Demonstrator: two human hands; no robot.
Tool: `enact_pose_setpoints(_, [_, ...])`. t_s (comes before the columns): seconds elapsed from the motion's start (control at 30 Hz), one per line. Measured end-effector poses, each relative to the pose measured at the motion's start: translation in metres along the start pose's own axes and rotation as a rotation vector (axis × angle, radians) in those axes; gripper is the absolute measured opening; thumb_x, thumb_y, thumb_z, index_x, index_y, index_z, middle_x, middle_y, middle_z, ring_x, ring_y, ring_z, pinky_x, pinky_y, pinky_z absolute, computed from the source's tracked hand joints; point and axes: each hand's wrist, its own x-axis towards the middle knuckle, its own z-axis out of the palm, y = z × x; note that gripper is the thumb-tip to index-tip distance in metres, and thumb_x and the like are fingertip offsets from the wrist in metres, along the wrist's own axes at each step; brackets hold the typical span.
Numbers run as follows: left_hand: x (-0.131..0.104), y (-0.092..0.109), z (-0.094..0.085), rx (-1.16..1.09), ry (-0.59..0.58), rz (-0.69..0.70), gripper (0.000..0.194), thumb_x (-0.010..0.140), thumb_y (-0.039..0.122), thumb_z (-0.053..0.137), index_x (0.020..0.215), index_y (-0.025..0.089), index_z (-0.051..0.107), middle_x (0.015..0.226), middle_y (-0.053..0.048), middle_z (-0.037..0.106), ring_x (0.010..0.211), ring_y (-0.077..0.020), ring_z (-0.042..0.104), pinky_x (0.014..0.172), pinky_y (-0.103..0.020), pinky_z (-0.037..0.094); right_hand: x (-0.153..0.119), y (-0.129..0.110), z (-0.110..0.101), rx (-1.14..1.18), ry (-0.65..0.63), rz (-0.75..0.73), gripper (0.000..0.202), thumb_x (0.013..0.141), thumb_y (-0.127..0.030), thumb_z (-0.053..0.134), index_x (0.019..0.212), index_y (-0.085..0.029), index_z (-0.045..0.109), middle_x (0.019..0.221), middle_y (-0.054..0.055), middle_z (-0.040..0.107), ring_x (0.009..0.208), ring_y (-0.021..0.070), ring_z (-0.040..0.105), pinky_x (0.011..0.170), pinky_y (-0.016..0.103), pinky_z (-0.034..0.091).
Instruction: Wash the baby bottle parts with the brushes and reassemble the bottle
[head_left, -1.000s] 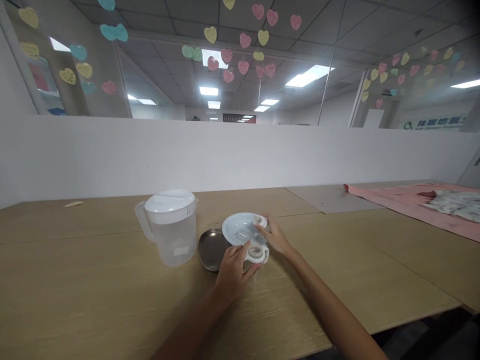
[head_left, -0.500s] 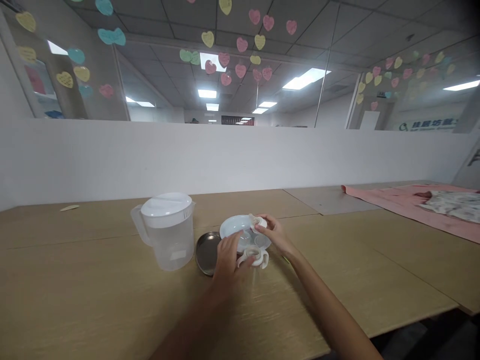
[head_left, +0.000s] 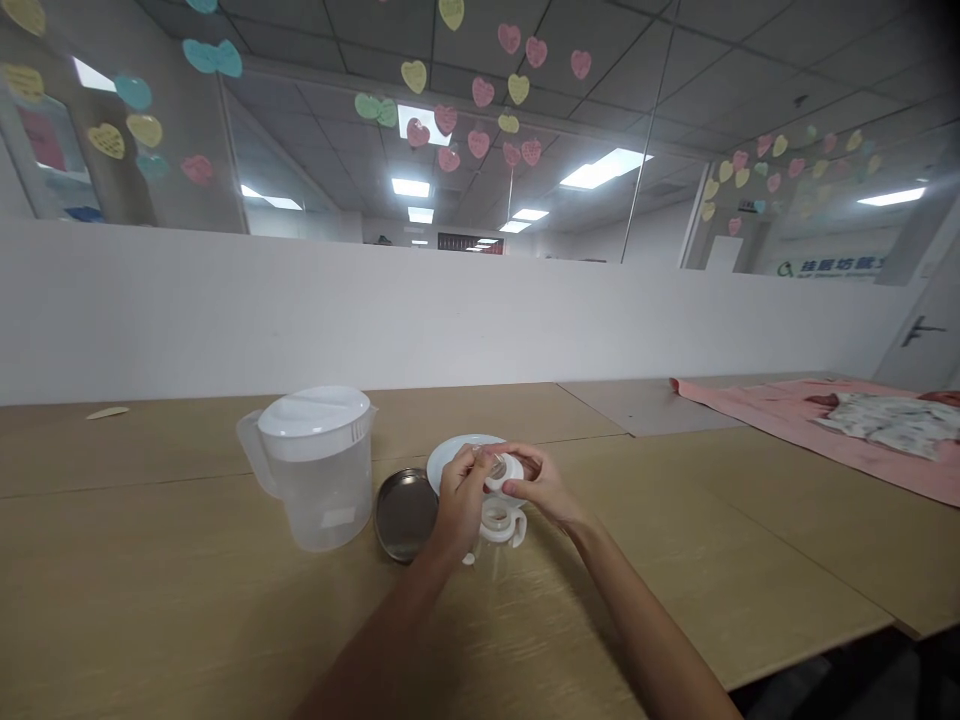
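Above the table, my left hand (head_left: pixel 461 490) and my right hand (head_left: pixel 544 485) meet around a white bottle collar (head_left: pixel 511 472) with a clear part in its middle, perhaps a nipple. My right fingers grip the collar's rim. My left thumb and fingers close on the clear part from the other side. Just below stands an open clear baby bottle (head_left: pixel 496 522) with white side handles, its left side partly hidden by my left hand. Behind my hands lies a white bowl (head_left: pixel 450 450), largely covered by them.
An oval metal dish (head_left: pixel 405 515) sits left of the bowl. Further left stands a lidded translucent pitcher (head_left: pixel 319 485). A pink cloth (head_left: pixel 750 405) with a patterned garment (head_left: pixel 877 420) lies at the far right. A white wall (head_left: pixel 337 320) rises behind the table.
My left hand has risen from beside the bottle to the collar. My right hand has brought the collar slightly down and left, towards my left hand. The view has turned slightly right.
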Motion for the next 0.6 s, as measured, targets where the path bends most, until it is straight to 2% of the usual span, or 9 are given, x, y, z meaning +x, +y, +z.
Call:
enact_pose_setpoints(0.1, [0.0,-0.004,0.007,-0.199,0.038,-0.146,0.036,0.076,0.047,0.055,0.078,0.012,0.066,0.068,-0.002,0.06,0.063,-0.012,0.053,0.057,-0.021,0.04,0.001,0.003,-0.002,0.004,0.014,0.049,0.046,0.058,-0.04,0.077,0.099,-0.021,0.066,0.1,0.006,0.068,0.092,0.0219,0.063,0.082,0.037,0.052])
enact_pose_setpoints(0.23, [0.01,-0.001,0.016,-0.381,0.089,-0.231,0.035,0.071,0.046,0.062,0.077,0.012,0.064,0.066,0.0,0.059,0.059,-0.0102,0.053,0.054,-0.019,0.039,-0.001,0.006,0.005,0.007,0.084,0.046,0.048,0.059,-0.037,0.077,0.103,-0.021,0.067,0.103,0.006,0.067,0.095,0.0237,0.063,0.085,0.04,0.051])
enact_pose_setpoints(0.33, [0.027,0.005,0.013,-0.465,0.291,-0.379,0.035,0.072,0.047,0.058,0.075,0.013,0.062,0.055,0.004,0.051,0.05,-0.0082,0.049,0.051,-0.019,0.039,-0.003,0.004,0.016,-0.022,0.091,-0.032,0.053,0.053,-0.032,0.081,0.102,-0.021,0.067,0.109,0.007,0.065,0.102,0.0258,0.06,0.092,0.043,0.046])
enact_pose_setpoints(0.4, [0.036,0.005,0.003,-0.428,0.437,-0.442,0.036,0.075,0.048,0.053,0.077,0.013,0.061,0.05,0.006,0.045,0.043,-0.0065,0.041,0.047,-0.019,0.036,-0.004,0.002,0.017,-0.025,0.123,-0.073,0.053,0.051,-0.03,0.081,0.101,-0.02,0.067,0.11,0.008,0.065,0.103,0.0253,0.059,0.094,0.041,0.045])
enact_pose_setpoints(0.47, [0.037,-0.001,-0.011,-0.261,0.42,-0.29,0.04,0.077,0.05,0.049,0.08,0.013,0.063,0.059,0.002,0.053,0.051,-0.0084,0.047,0.05,-0.019,0.037,-0.002,0.003,0.01,-0.008,0.221,-0.074,0.051,0.056,-0.033,0.079,0.103,-0.02,0.064,0.105,0.007,0.067,0.098,0.0223,0.06,0.089,0.037,0.047])
enact_pose_setpoints(0.53, [0.031,-0.012,-0.026,0.04,0.308,-0.105,0.04,0.077,0.051,0.049,0.076,0.014,0.064,0.069,-0.002,0.06,0.063,-0.0124,0.053,0.057,-0.021,0.039,0.001,0.009,-0.005,-0.035,0.299,-0.013,0.051,0.061,-0.039,0.075,0.106,-0.021,0.06,0.095,0.005,0.068,0.087,0.019,0.062,0.078,0.032,0.049])
enact_pose_setpoints(0.6, [0.021,-0.028,-0.04,0.368,0.158,0.003,0.036,0.079,0.049,0.048,0.071,0.017,0.063,0.073,-0.003,0.063,0.072,-0.0159,0.057,0.065,-0.024,0.041,0.002,0.018,-0.022,-0.149,0.33,0.081,0.045,0.064,-0.044,0.07,0.101,-0.021,0.058,0.086,0.003,0.067,0.078,0.017,0.061,0.071,0.029,0.048])
